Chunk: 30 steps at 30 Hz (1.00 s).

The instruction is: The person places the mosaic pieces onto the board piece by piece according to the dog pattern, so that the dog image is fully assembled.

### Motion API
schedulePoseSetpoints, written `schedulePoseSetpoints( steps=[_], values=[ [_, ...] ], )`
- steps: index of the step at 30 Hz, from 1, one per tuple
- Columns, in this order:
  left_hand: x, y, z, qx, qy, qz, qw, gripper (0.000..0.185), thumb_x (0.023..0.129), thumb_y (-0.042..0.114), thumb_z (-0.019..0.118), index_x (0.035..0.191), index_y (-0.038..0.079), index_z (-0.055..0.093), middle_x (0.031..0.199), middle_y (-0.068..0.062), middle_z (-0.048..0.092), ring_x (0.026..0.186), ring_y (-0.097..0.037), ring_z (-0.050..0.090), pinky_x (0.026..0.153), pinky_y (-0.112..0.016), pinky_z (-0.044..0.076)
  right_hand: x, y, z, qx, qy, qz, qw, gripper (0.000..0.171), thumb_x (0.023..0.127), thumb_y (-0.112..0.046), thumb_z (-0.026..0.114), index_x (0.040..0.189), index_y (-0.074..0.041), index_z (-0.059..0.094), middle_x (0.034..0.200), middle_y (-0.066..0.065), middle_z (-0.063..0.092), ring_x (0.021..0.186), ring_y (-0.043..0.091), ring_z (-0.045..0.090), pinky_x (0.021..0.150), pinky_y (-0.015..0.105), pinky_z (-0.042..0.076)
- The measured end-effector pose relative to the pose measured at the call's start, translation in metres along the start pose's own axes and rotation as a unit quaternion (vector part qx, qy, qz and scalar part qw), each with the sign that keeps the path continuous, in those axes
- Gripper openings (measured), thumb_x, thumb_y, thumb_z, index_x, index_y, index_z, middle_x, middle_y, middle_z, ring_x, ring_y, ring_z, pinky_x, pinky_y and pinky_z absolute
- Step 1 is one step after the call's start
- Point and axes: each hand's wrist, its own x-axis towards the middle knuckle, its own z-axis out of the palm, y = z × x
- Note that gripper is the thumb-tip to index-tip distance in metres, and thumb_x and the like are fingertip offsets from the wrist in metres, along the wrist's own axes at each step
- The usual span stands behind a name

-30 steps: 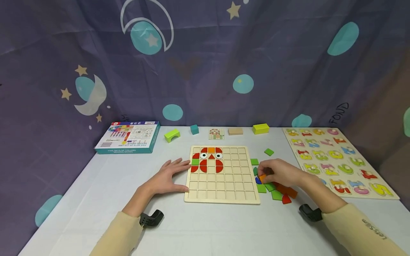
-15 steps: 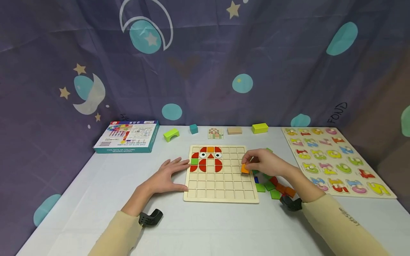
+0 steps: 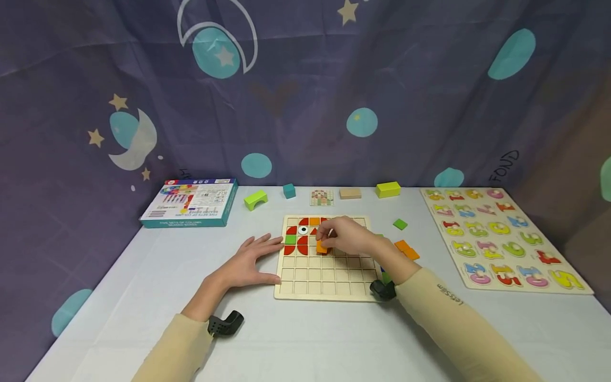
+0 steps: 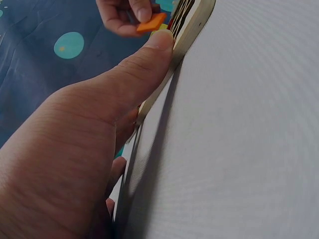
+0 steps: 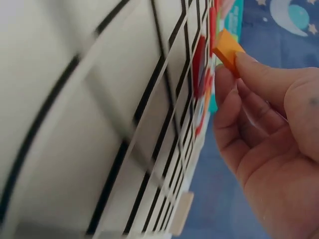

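An orange tile (image 3: 322, 247) hangs over the pale wooden grid board (image 3: 329, 276), whose far-left cells hold red, green and orange pieces. Purple curtain (image 3: 429, 95) with teal dots behind the board.

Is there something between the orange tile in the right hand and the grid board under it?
Nothing visible. The right hand pinches the orange tile just over the grid board, beside the red pieces; the cells below look open.

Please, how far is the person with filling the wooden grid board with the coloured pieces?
Early stage. Done: a small cluster of red, orange and green pieces with an eye sits in the top-left cells of the grid board. In hand: the right hand pinches an orange square piece over the cells beside that cluster, while the left hand rests flat against the board's left edge. Left: most cells are bare, and loose pieces lie right of the board.
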Motion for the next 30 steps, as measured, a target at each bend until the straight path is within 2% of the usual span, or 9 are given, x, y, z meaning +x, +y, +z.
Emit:
schedulePoseSetpoints(
  steps=[6, 13, 21, 25, 30],
  values=[
    [0.002, 0.002, 0.0, -0.009, 0.002, 0.0, 1.0, 0.086, 0.079, 0.054, 0.082, 0.149, 0.015, 0.052, 0.159, 0.004, 0.038, 0.152, -0.023, 0.017, 0.121, -0.052, 0.003, 0.014, -0.01, 0.007, -0.041, -0.005, -0.01, 0.999, 0.006, 0.094, -0.001, 0.069, 0.097, -0.006, 0.071, 0.085, -0.003, 0.065, 0.077, 0.014, 0.057, 0.076, 0.03, 0.051],
    [0.001, 0.003, 0.0, -0.006, 0.001, 0.001, 1.0, 0.085, 0.079, 0.054, 0.082, 0.149, 0.015, 0.053, 0.159, 0.003, 0.039, 0.152, -0.026, 0.018, 0.121, -0.054, 0.004, 0.015, -0.011, 0.013, -0.058, -0.007, -0.01, 0.998, 0.007, 0.09, 0.0, 0.073, 0.092, -0.007, 0.071, 0.081, -0.004, 0.065, 0.075, 0.012, 0.057, 0.075, 0.029, 0.051],
    [0.001, 0.002, -0.001, -0.007, -0.001, 0.002, 1.0, 0.085, 0.079, 0.055, 0.081, 0.149, 0.015, 0.053, 0.159, 0.003, 0.039, 0.152, -0.026, 0.018, 0.121, -0.055, 0.004, 0.017, -0.014, 0.017, -0.089, -0.012, -0.004, 0.996, 0.007, 0.089, -0.003, 0.076, 0.096, -0.005, 0.077, 0.086, -0.002, 0.069, 0.078, 0.011, 0.06, 0.078, 0.029, 0.054],
    [0.001, 0.001, 0.0, -0.005, 0.002, 0.003, 1.0, 0.085, 0.079, 0.055, 0.081, 0.149, 0.015, 0.053, 0.158, 0.003, 0.04, 0.152, -0.027, 0.019, 0.12, -0.056, 0.005, 0.016, -0.014, 0.015, -0.085, -0.011, 0.001, 0.996, 0.009, 0.09, -0.005, 0.076, 0.099, -0.005, 0.077, 0.087, -0.003, 0.069, 0.078, 0.011, 0.06, 0.077, 0.029, 0.053],
    [0.0, 0.001, 0.0, -0.005, 0.004, 0.005, 1.0, 0.085, 0.079, 0.055, 0.081, 0.149, 0.014, 0.053, 0.158, 0.002, 0.04, 0.151, -0.028, 0.02, 0.12, -0.056, 0.005, 0.007, -0.008, 0.003, -0.037, 0.006, -0.006, 0.999, 0.015, 0.092, -0.012, 0.076, 0.105, -0.005, 0.075, 0.089, -0.004, 0.068, 0.079, 0.014, 0.06, 0.075, 0.031, 0.053]
  ],
)
